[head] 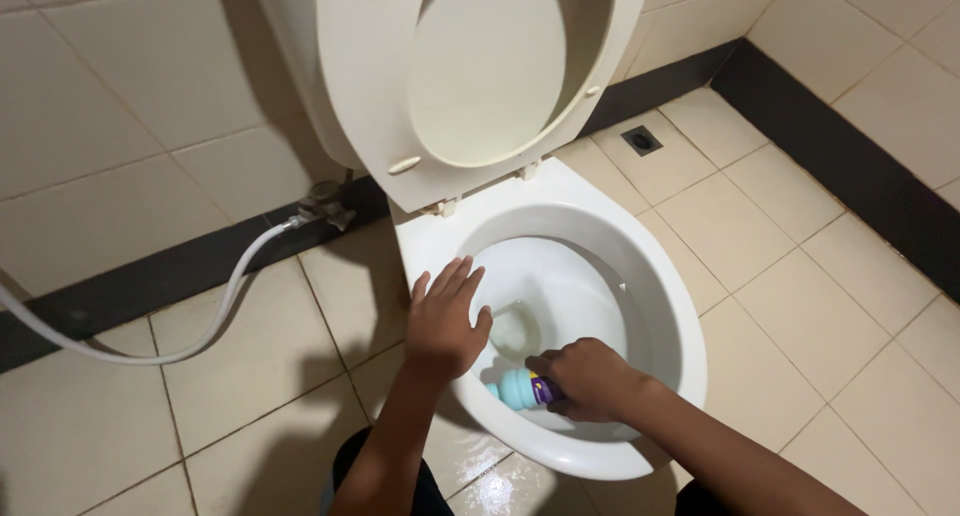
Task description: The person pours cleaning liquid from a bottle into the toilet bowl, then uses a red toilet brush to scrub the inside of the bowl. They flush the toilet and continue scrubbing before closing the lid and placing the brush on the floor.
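Right at the bottom edge, wet floor tiles [500, 491] gleam in front of the toilet bowl [665, 306]. Just above them the right hand [590, 378] is down inside the bowl, fingers curled tight around a light blue cleaner bottle [522, 387] with a purple label, the bottle lying on its side with its nozzle end pointing to the left, low against the near inner wall. Beside it the left hand [445, 321] lies flat on the left rim, palm down, fingers straight and slightly fanned, thumb hanging over the inner edge; it grips nothing. Further in, a little water sits at the bottom of the bowl. Beyond that the seat and lid [470, 76] stand raised against the tiled wall. Off to the left a white hose [215, 316] curves from a metal valve [325, 206] on the dark skirting. Far right, a small floor drain [641, 139].
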